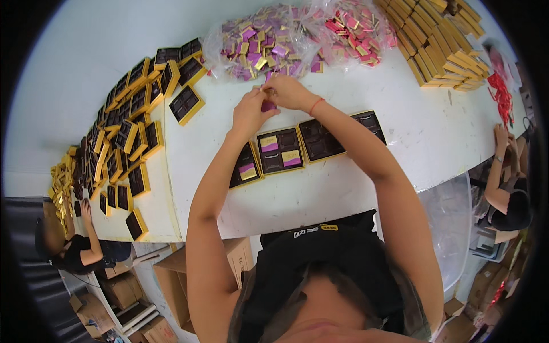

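Observation:
My left hand (250,110) and my right hand (289,91) meet above the white table (423,131), both pinching a small purple wrapped sweet (267,105). Just below them lies a row of gold-edged boxes with dark trays. The box under my left forearm (247,167) holds one purple-and-gold sweet. The middle box (280,150) holds two, and the right boxes (319,139) hold none. A clear bag of purple and gold sweets (260,43) lies just beyond my hands.
A bag of pink sweets (354,26) lies at the back. Gold lids (440,48) are stacked at back right. Several open boxes (128,123) are piled on the left. One person (77,246) sits at the left table end, another (506,188) at the right. Cardboard cartons (171,280) stand below.

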`<action>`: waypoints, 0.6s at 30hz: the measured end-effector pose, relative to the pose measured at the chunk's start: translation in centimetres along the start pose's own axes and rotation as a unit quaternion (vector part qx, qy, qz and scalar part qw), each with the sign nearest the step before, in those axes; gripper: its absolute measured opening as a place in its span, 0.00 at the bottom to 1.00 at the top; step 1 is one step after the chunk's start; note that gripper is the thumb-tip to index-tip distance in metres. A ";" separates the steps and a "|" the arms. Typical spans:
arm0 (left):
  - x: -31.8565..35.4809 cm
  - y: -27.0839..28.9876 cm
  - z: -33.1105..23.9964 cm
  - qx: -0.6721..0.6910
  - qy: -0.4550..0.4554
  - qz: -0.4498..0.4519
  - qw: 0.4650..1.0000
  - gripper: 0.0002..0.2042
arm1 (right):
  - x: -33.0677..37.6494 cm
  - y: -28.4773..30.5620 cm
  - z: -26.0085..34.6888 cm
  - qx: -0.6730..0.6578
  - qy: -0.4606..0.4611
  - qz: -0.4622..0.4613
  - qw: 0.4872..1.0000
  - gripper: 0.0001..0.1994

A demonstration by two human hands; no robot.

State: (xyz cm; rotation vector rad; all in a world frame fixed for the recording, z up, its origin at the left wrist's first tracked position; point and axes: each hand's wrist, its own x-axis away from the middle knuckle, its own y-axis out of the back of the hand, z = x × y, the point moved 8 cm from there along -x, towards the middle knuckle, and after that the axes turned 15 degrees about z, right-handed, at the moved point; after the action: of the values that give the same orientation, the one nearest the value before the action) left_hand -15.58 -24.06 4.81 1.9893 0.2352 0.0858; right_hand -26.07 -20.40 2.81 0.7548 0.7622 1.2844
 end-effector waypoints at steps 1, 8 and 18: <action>-0.1 0.1 0.1 -0.013 -0.021 -0.004 1.000 0.13 | -0.3 -0.3 0.4 0.032 0.015 -0.012 0.999 0.06; 0.9 0.8 3.7 0.071 0.078 -0.001 0.994 0.10 | -1.0 -0.5 -2.5 0.032 -0.069 0.044 0.996 0.14; 1.8 -0.3 7.0 0.297 0.129 0.000 0.946 0.09 | -1.1 0.8 -1.0 -0.040 -0.037 0.159 0.986 0.17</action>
State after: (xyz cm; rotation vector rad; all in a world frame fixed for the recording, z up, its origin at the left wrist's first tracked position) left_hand -12.67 -29.87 1.53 2.5795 0.4740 0.3061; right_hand -27.49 -21.29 3.00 0.8783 0.5411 1.5545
